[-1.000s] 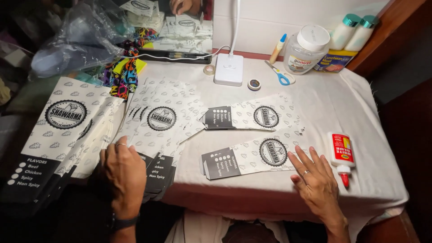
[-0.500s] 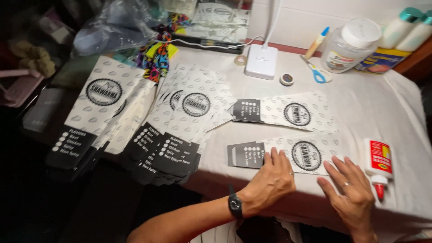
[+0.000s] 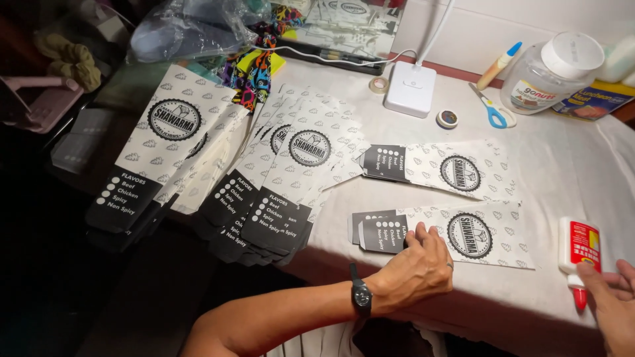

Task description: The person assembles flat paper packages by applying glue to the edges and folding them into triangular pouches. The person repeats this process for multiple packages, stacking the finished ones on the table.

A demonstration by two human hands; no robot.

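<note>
Already the left hand lies flat, fingers together, pressing the dark end of the nearest paper sleeve on the white-clothed counter, gripping nothing, only bearing down on the flap. The right hand sits at the counter's near right corner, fingers loosely curled and touching the red-tipped nozzle end of a white glue bottle (whether it has really closed round the bottle I cannot tell, since most of the hand is out of view). Just beyond the pressed sleeve lies a second sleeve, flat and apart from it. Further left, a fanned stack of sleeves overhangs the counter's edge, with another pile beside it. By my judgement the work is early or midway: two sleeves are laid out singly near the glue, while the much larger stacks appear still waiting. Blue-handled scissors, a lamp base and a plastic jar stand at the back.
</note>
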